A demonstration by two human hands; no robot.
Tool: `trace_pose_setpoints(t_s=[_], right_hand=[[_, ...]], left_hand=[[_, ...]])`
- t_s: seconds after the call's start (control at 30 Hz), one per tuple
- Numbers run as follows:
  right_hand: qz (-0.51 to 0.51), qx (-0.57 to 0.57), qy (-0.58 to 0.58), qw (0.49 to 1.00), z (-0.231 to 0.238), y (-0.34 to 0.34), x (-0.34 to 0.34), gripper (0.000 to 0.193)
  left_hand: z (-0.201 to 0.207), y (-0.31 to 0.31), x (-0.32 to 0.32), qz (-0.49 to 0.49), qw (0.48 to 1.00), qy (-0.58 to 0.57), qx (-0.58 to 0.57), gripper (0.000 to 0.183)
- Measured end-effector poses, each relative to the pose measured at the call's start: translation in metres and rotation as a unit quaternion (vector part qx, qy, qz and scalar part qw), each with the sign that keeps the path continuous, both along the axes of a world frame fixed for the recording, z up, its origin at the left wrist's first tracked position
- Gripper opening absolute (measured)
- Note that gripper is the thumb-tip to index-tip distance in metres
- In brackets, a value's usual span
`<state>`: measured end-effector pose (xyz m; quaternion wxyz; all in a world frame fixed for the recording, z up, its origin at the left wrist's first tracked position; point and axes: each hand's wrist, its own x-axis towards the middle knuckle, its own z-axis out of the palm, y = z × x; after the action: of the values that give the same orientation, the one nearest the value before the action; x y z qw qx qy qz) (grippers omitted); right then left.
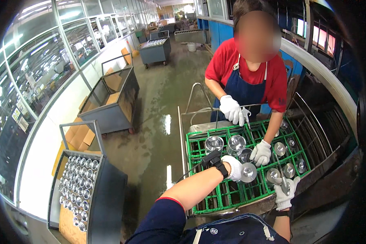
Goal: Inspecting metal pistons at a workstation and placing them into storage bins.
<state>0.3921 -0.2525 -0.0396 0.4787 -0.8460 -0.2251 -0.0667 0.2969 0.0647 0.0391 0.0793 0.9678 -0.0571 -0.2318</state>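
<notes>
My left hand (234,167), in a white glove, reaches over a green grid rack (207,209). Its fingers close on the side of a round, shiny cup-like piece (248,173), clear or metallic; the grip is partly hidden. My right hand (284,198), also gloved, is closed on a grey air blow gun (285,186) at the rack's near right edge. Several similar round pieces stand in the rack, among them a tall clear cup (236,143). Across the rack, a co-worker's gloved hand (261,153) touches the pieces and the other holds a blow gun (246,114).
A co-worker in a red shirt and blue apron (242,87) stands across the rack. At the left, a cart (110,195) carries rows of shiny cups. A grey bin cart (110,110) with cardboard stands beyond it. Metal rails (319,130) flank the rack's right side.
</notes>
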Motion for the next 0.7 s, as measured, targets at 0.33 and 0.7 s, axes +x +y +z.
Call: trace_pose_setpoints(t_s=[0.33,0.7], right_hand=[[0.0,0.005,0.063,0.998,0.009,0.008,-0.002,0.019],[-0.022,-0.061,-0.211,0.975,0.022,0.018,-0.019,0.016]], left_hand=[[0.012,0.0,-0.009,0.033,0.999,-0.014,-0.008,0.029],[0.025,0.002,-0.007,0.031,0.999,0.024,0.002,0.03]])
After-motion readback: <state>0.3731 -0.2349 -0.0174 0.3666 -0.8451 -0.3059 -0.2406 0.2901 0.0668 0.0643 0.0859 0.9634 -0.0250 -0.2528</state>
